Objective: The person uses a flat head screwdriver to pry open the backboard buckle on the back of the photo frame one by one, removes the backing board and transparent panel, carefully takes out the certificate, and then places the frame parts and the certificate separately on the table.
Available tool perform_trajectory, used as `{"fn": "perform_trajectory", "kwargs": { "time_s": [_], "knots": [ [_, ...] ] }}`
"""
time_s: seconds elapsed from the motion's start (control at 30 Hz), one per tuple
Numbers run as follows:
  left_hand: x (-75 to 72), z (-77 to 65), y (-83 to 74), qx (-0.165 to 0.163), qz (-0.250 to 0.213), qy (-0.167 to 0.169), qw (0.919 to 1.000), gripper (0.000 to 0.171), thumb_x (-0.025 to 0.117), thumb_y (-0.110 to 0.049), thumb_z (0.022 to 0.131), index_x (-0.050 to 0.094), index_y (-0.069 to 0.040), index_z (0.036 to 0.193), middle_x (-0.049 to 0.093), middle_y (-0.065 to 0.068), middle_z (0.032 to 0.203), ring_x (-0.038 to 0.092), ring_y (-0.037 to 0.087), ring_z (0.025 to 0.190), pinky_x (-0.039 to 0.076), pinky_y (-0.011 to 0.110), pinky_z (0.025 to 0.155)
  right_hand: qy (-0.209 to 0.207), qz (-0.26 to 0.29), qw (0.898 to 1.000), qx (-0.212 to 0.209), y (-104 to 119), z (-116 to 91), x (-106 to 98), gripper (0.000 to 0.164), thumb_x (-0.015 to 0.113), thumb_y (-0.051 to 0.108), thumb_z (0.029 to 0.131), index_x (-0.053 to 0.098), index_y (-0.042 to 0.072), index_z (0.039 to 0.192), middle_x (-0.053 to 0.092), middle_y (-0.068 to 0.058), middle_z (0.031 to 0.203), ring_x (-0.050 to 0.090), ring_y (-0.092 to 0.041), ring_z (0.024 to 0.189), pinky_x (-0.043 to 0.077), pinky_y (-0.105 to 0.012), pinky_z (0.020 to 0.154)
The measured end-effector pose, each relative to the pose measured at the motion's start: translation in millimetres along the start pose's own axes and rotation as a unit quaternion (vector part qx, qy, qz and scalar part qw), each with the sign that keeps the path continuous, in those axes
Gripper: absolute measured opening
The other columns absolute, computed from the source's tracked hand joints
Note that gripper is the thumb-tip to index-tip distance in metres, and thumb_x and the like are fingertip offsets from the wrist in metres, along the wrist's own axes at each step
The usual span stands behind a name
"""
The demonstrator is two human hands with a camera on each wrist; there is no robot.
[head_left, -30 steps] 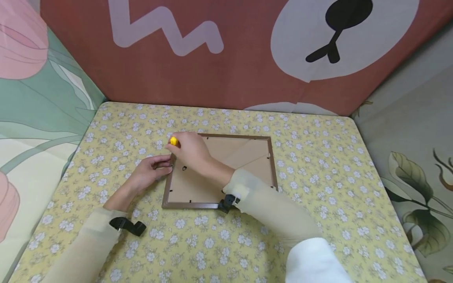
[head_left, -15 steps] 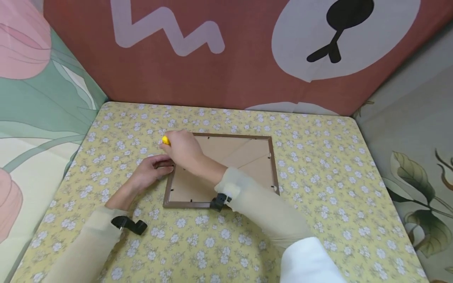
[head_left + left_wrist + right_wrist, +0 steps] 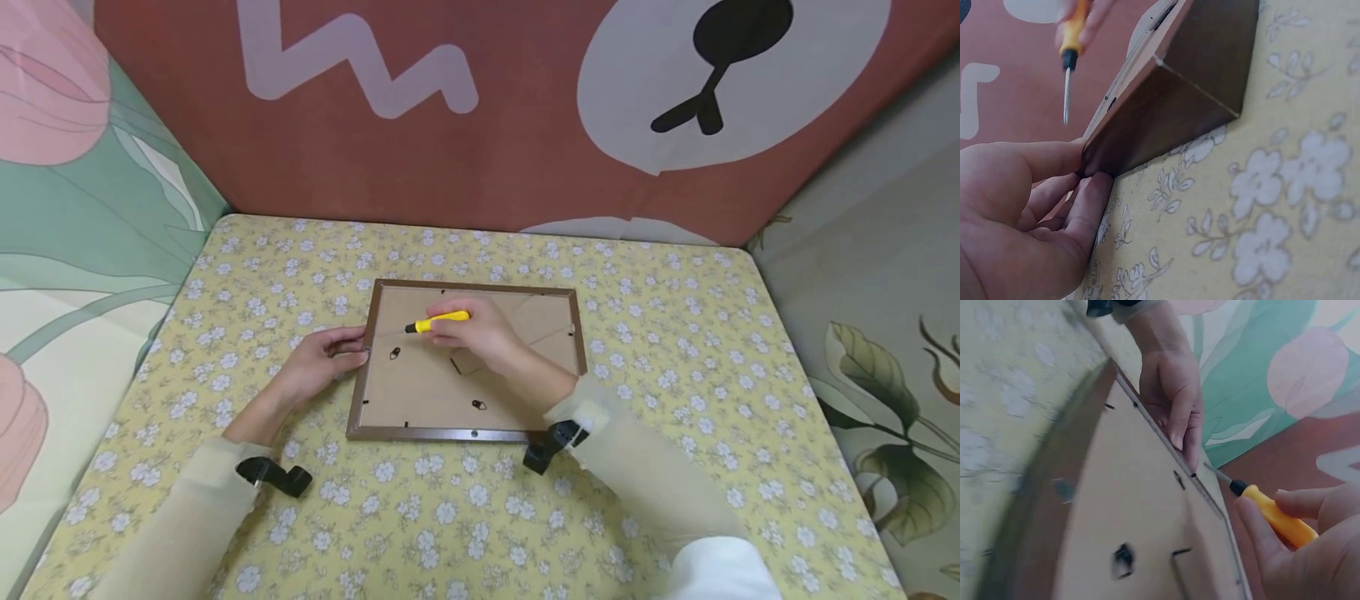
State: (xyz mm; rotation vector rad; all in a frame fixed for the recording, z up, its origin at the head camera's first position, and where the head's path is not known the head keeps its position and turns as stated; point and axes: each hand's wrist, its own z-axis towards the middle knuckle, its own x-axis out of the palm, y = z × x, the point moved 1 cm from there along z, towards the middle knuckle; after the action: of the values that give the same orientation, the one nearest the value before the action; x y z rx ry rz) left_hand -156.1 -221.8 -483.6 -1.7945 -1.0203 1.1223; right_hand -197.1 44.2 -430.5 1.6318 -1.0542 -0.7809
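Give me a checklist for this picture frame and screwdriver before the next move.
1. Picture frame back side up: ok, the backing board faces upward.
2. Frame steadied: ok, the left grip touches its left edge.
3. Screwdriver held: ok, the right grip has its yellow handle.
4. Screwdriver tip against the frame: not ok, it hangs clear in the left wrist view.
5. Every black tab bent the same way: cannot tell, they are too small and some may be hidden.
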Motion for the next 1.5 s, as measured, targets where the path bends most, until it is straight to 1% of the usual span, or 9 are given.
{"fn": "perform_trajectory", "kwargs": {
  "time_s": [0.1, 0.23, 0.33, 0.53, 0.87, 1.07, 1.23, 1.37, 1.5],
  "knots": [
    [0.5, 0.8, 0.0, 0.004, 0.003, 0.001, 1.0000, 0.056, 0.066, -0.011, 0.100, 0.045, 0.002, 0.150, 0.056, 0.024, 0.138, 0.053, 0.036, 0.127, 0.050, 0.011, 0.086, 0.024, 0.062, 0.997, 0.039, -9.8, -10.6, -10.2, 0.034, 0.063, -0.007, 0.097, 0.060, -0.015, 0.130, 0.066, -0.027, 0.124, 0.071, -0.030, 0.106, 0.059, -0.034, 0.093],
    [1.0, 3.3, -0.7, 0.013, 0.007, 0.003, 0.9999, 0.055, 0.066, -0.010, 0.100, 0.045, 0.002, 0.150, 0.057, 0.023, 0.137, 0.053, 0.035, 0.127, 0.050, 0.011, 0.088, 0.041, 0.078, 0.994, 0.060, -22.0, -26.1, -16.7, 0.032, 0.063, -0.007, 0.097, 0.061, -0.014, 0.128, 0.067, -0.027, 0.122, 0.072, -0.028, 0.106, 0.058, -0.033, 0.094],
    [0.1, 5.4, 0.0, 0.014, 0.006, 0.006, 0.9999, 0.055, 0.065, -0.010, 0.100, 0.045, 0.001, 0.150, 0.056, 0.023, 0.137, 0.053, 0.035, 0.128, 0.051, 0.012, 0.089, 0.042, 0.083, 0.993, 0.071, -32.0, -36.6, -13.6, 0.030, 0.065, -0.006, 0.096, 0.064, -0.012, 0.125, 0.070, -0.025, 0.118, 0.072, -0.027, 0.104, 0.059, -0.034, 0.093],
    [-1.7, 6.3, 0.6, 0.007, 0.008, 0.006, 0.9999, 0.055, 0.065, -0.009, 0.100, 0.045, 0.000, 0.150, 0.056, 0.022, 0.138, 0.052, 0.034, 0.128, 0.051, 0.012, 0.088, 0.044, 0.072, 0.994, 0.068, -43.2, -48.3, 5.1, 0.027, 0.066, -0.007, 0.095, 0.067, -0.010, 0.122, 0.071, -0.023, 0.115, 0.073, -0.028, 0.103, 0.060, -0.034, 0.090],
    [0.5, 8.1, -1.1, 0.008, 0.007, -0.002, 0.9999, 0.054, 0.065, -0.008, 0.100, 0.046, 0.000, 0.150, 0.056, 0.022, 0.139, 0.052, 0.035, 0.130, 0.051, 0.011, 0.090, 0.036, 0.062, 0.996, 0.056, -51.0, -48.1, 19.5, 0.025, 0.065, -0.007, 0.095, 0.069, -0.010, 0.119, 0.071, -0.022, 0.116, 0.074, -0.026, 0.100, 0.061, -0.031, 0.087],
    [-2.1, 2.4, -2.9, 0.007, 0.026, 0.005, 0.9996, 0.056, 0.064, -0.010, 0.101, 0.043, 0.000, 0.151, 0.055, 0.023, 0.139, 0.052, 0.035, 0.129, 0.051, 0.012, 0.090, 0.031, 0.041, 0.998, 0.035, -56.5, -47.4, 23.6, 0.023, 0.065, -0.006, 0.095, 0.069, -0.011, 0.118, 0.073, -0.022, 0.112, 0.075, -0.026, 0.096, 0.062, -0.031, 0.084],
    [-5.8, -6.4, -8.9, 0.007, 0.029, 0.040, 0.9988, 0.060, 0.064, -0.005, 0.099, 0.039, 0.005, 0.152, 0.051, 0.028, 0.140, 0.055, 0.037, 0.124, 0.054, 0.015, 0.088, 0.024, 0.030, 0.999, 0.033, -58.1, -47.8, 25.3, 0.022, 0.066, -0.005, 0.095, 0.071, -0.009, 0.117, 0.073, -0.021, 0.110, 0.075, -0.026, 0.095, 0.062, -0.030, 0.082],
    [-4.6, -16.6, -12.9, -0.008, 0.041, 0.060, 0.9973, 0.065, 0.068, -0.006, 0.097, 0.036, 0.008, 0.152, 0.051, 0.029, 0.139, 0.057, 0.037, 0.121, 0.056, 0.019, 0.088, 0.021, 0.031, 0.999, 0.037, -58.8, -48.4, 25.5, 0.022, 0.066, -0.005, 0.095, 0.071, -0.008, 0.116, 0.074, -0.020, 0.109, 0.075, -0.025, 0.095, 0.062, -0.030, 0.082],
    [-1.1, -26.7, -13.5, -0.030, 0.006, 0.075, 0.9967, 0.066, 0.067, -0.002, 0.097, 0.033, 0.011, 0.152, 0.051, 0.030, 0.137, 0.059, 0.034, 0.117, 0.060, 0.028, 0.088, 0.020, 0.033, 0.998, 0.039, -58.9, -49.1, 25.5, 0.022, 0.066, -0.005, 0.095, 0.071, -0.008, 0.116, 0.074, -0.020, 0.109, 0.075, -0.026, 0.095, 0.062, -0.030, 0.083]
  ]
}}
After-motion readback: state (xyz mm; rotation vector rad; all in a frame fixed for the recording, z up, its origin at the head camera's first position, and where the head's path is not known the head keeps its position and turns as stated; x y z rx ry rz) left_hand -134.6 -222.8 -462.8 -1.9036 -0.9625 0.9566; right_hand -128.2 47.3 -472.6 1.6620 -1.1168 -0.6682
